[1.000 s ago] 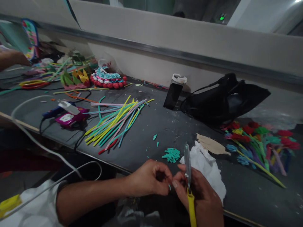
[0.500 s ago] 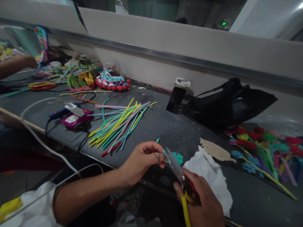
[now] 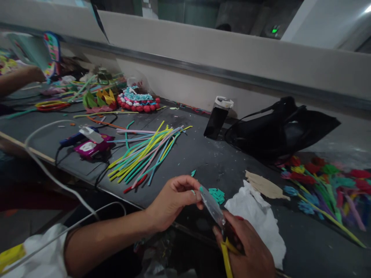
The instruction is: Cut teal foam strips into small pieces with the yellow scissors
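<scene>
My left hand (image 3: 176, 197) pinches a small teal piece (image 3: 201, 189) between thumb and fingertips, above the table's front edge. In my right hand (image 3: 249, 247) is a pair of scissors (image 3: 213, 206) with yellow handles, its blades pointing up and left to the teal piece. The blades look closed or nearly so at the left fingertips. Just behind them lies a small heap of teal cut pieces (image 3: 217, 195) on the dark table (image 3: 185, 154). A single teal scrap (image 3: 193, 173) lies apart from the heap. My left fingers partly hide the pinched piece.
Colourful fuzzy stems (image 3: 147, 152) lie left of centre, by a purple power socket (image 3: 92, 146) with a white cable. A white crumpled cloth (image 3: 257, 220), craft flowers (image 3: 327, 181), a black bag (image 3: 278, 127) and a bottle (image 3: 217, 116) stand right. Another person's arm (image 3: 20, 79) reaches in at far left.
The scissor blades have come together at the teal piece in my left fingertips. Both hands stay nearly in place, and the heap of teal pieces shows more clearly.
</scene>
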Action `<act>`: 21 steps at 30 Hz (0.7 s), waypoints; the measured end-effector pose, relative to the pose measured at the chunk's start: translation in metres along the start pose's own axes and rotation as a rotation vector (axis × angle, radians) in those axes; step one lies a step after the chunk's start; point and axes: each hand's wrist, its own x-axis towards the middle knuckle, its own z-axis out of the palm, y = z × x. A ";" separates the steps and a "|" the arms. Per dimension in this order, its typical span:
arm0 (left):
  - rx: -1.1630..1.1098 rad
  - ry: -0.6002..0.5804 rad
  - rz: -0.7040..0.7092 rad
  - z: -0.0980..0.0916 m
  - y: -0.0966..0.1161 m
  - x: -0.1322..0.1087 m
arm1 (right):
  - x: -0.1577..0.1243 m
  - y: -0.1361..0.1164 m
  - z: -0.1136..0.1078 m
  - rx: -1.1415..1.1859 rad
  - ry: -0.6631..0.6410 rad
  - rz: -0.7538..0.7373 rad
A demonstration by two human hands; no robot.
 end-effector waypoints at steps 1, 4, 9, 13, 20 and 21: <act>0.007 0.001 0.000 0.000 0.000 0.000 | -0.001 0.000 0.000 0.000 -0.002 0.004; 0.021 0.002 -0.004 0.000 0.000 -0.001 | -0.002 0.000 0.000 -0.008 -0.010 0.007; 0.026 0.007 -0.004 0.001 0.000 -0.001 | -0.001 0.005 -0.003 -0.047 -0.024 -0.017; 0.018 0.013 -0.013 0.001 0.001 -0.001 | -0.002 0.008 -0.003 -0.042 -0.004 -0.070; 0.005 0.024 -0.026 0.003 0.004 -0.002 | -0.006 0.008 0.001 -0.025 0.012 -0.072; 0.003 0.021 -0.027 0.003 0.004 -0.002 | -0.005 0.007 0.000 -0.023 0.007 -0.076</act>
